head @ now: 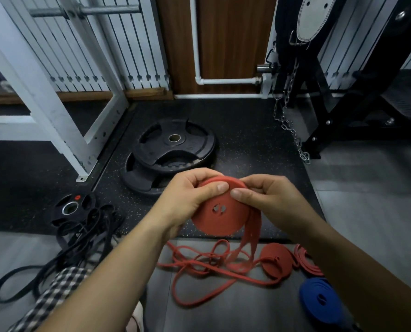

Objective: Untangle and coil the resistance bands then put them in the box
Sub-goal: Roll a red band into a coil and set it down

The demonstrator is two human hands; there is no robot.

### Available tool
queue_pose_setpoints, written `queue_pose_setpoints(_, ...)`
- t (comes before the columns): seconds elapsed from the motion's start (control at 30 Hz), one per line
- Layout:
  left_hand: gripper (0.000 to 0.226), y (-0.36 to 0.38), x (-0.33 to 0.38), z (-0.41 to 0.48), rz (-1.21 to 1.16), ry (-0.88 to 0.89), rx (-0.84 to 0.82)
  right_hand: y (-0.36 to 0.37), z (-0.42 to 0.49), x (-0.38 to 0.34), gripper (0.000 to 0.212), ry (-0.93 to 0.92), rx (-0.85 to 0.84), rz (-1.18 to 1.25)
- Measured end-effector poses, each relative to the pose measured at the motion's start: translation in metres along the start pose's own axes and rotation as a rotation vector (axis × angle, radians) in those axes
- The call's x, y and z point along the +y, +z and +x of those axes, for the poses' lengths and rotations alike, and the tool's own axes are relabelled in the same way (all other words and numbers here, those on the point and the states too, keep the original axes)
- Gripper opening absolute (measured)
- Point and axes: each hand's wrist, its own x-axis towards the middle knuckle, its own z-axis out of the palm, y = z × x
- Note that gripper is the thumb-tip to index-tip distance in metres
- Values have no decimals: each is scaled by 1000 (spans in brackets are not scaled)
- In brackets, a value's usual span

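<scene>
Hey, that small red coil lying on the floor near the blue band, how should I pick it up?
Come down from above and pinch the small red coil across its outer rim, thumb and fingers on opposite edges. It lies flat on the floor as a wound disc, so squeezing the rim probably keeps the wraps tight. The left hand and right hand grip the big red coil.

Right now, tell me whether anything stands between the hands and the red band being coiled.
Nothing visible does: the left hand and right hand both grip the red coil, thumbs on its face. Its loose tail hangs down to the red tangle beneath. No box is in view.
</scene>
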Motion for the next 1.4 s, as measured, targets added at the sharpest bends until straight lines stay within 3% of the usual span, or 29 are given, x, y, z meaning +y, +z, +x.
queue_pose_setpoints(0.17,17,-5,3,5,-282,-9,206,-4,0,-2,7,110,-48,39)
queue_pose_setpoints(0.33,13,4,-2,5,-515,-98,266,2,4,4,9,87,88,134)
queue_pose_setpoints(0.4,17,1,0,4,-476,-135,182,-2,5,1,10,64,90,110)
queue_pose_setpoints(0.57,27,-11,4,3,-89,-105,20,-6,0,-1,10,40,-55,-102)
queue_pose_setpoints(0.7,17,-2,-2,0,-67,-41,64,-3,0,0,10,54,-42,-18)
queue_pose_setpoints(0.9,26,5,-3,5,-487,-77,274,8,-2,9,7,109,-2,32)
queue_pose_setpoints(1.03,28,3,-1,5,-608,-135,249,7,2,9,11,86,55,106)
queue_pose_setpoints(1.17,30,-11,3,4,-375,-167,106,-4,2,4,21,116,-48,44)
queue_pose_setpoints(1.4,23,-17,1,0,33,-88,-87,-1,0,7,8,105,-197,-207)
